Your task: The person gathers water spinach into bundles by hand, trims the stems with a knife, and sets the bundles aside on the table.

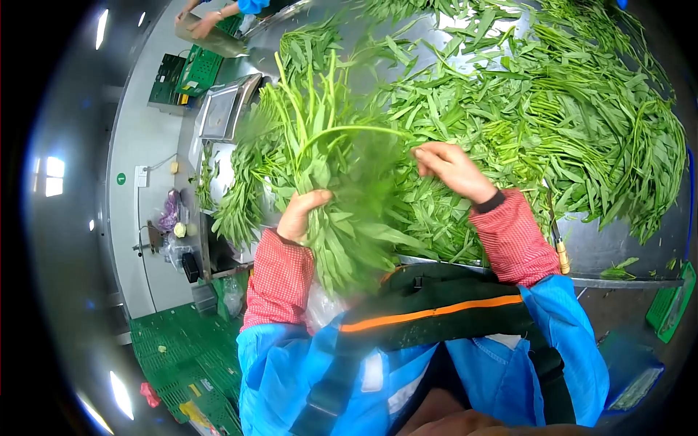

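My left hand (297, 216) is closed around a bunch of water spinach (320, 171), its pale stems pointing up and its leaves hanging down over the wrist side. Part of the bunch is blurred by motion. One long stem (356, 129) bends out of it to the right, its end close to the fingertips of my right hand (452, 168). That hand has its fingers pinched together; I cannot tell what is between them. Beneath and beyond it spreads a large heap of water spinach (582, 123) on the metal table (582, 236).
A knife with a wooden handle (562, 258) lies at the table's near edge. Left of the heap stands a weighing scale (220, 112). Green crates (200, 70) sit behind it, and more crates (182, 349) lie at lower left. Another person's hands (203, 27) hold a box at the far left.
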Motion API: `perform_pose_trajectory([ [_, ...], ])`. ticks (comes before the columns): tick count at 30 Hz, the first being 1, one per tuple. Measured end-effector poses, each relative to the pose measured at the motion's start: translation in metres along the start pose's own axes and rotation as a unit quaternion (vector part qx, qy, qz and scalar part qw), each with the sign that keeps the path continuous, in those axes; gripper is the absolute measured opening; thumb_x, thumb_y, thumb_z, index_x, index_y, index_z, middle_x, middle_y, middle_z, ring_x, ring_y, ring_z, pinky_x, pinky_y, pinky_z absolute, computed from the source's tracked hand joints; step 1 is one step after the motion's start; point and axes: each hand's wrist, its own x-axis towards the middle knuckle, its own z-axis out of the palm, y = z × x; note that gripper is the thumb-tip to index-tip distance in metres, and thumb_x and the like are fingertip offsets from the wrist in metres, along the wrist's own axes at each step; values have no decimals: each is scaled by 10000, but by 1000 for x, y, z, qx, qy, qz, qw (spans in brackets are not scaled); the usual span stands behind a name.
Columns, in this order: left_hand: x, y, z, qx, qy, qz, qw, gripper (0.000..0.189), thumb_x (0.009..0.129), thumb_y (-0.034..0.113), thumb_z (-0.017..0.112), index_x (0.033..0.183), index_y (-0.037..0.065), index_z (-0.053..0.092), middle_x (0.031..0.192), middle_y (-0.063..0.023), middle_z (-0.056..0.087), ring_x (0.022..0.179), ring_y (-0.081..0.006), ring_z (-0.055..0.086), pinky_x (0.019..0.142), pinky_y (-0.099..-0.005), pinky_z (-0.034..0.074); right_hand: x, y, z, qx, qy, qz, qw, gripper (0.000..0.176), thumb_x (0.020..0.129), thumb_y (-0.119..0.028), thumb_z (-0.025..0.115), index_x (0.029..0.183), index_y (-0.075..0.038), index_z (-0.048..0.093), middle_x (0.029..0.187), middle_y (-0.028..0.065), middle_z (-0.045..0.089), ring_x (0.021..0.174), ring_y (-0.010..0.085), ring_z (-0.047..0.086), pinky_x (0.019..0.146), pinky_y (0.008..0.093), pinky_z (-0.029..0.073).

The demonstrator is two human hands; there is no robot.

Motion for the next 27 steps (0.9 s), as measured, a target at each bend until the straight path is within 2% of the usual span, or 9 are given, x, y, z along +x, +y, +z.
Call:
perform_pose_trajectory([
  [6,4,1,63,199,-73,106,971,566,715,50,699,1241,-2,498,1067,-51,627,975,-159,590,872,-304,463,43,52,37,502,-47,33,863,437,927,-358,502,1244,-57,502,1134,89,585,906,171,583,774,308,500],
  [8,17,-19,61,476,4,207,855,598,697,51,705,1251,3,485,1067,-116,636,971,-205,614,856,-310,477,37,11,37,617,76,-35,782,486,932,-418,498,1271,-71,491,1154,96,585,976,185,594,834,364,517],
  [9,7,-15,76,530,35,183,827,627,676,50,705,1259,19,478,1092,-193,616,988,-296,626,838,-328,497,37,44,31,541,80,-81,833,545,953,-470,435,1303,-54,465,1208,142,565,1070,250,580,928,424,490],
  [12,23,-50,70,667,64,273,690,773,636,98,766,1319,49,408,1063,-211,596,959,-401,598,775,-392,514,41,54,12,676,-53,-11,735,603,958,-509,372,1311,-28,458,1220,179,560,1120,334,554,986,466,453],
  [13,23,-54,75,673,59,246,695,807,630,114,779,1334,50,389,1054,-215,584,950,-406,594,780,-395,511,51,59,8,666,-34,-115,736,642,957,-534,332,1288,-3,474,1168,207,585,1115,400,546,993,504,440],
  [16,24,-64,86,667,41,199,717,901,612,158,815,1371,52,341,1040,-229,541,939,-417,575,807,-405,498,50,69,-8,660,-42,-68,747,671,929,-603,345,1219,-28,535,1037,216,614,940,365,611,919,520,479],
  [18,34,-75,85,632,34,218,743,952,595,183,833,1388,52,320,1049,-240,506,954,-422,555,842,-417,484,34,39,-7,652,101,14,751,649,933,-579,353,1219,-24,532,946,165,626,809,305,623,774,481,525],
  [24,51,-63,61,551,-28,202,810,986,547,312,837,1406,154,381,1474,-259,166,1340,-440,259,1090,-496,293,47,76,-19,623,95,14,776,661,920,-563,346,1211,-3,542,912,123,639,739,245,615,711,409,538],
  [27,46,-40,57,607,100,317,722,1020,522,405,844,1406,174,391,1487,-242,184,1370,-408,227,1102,-514,247,54,88,-20,552,123,4,825,590,926,-561,354,1118,-62,603,952,107,664,788,230,652,683,374,559],
])
